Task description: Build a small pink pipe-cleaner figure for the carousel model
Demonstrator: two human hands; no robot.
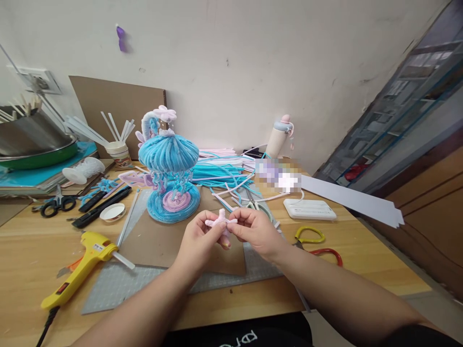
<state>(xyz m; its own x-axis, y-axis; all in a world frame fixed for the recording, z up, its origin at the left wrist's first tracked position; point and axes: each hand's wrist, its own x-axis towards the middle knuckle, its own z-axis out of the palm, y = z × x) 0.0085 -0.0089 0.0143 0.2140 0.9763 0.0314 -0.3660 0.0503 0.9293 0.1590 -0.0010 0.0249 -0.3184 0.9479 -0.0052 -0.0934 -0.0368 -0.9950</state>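
Observation:
Between my two hands is a small pale pink star-shaped piece (221, 219), fuzzy like pipe cleaner. My left hand (201, 234) is closed on its left side, thumb across the front. From the right, my right hand (255, 231) pinches one of its arms between thumb and fingertips. Both hands are above a brown cardboard sheet (159, 248) on a grey cutting mat (104, 287). Just behind them stands a blue and pink pipe-cleaner jellyfish (168, 153) on a round coiled base (155, 205).
Blue and pink pipe cleaners (217, 172) lie behind my hands. At left are a yellow glue gun (87, 265), black-handled scissors (58, 205) and a spool (84, 170). Red-and-yellow-handled scissors (327, 253), a white power bank (309, 209) and a bottle (278, 137) are at right.

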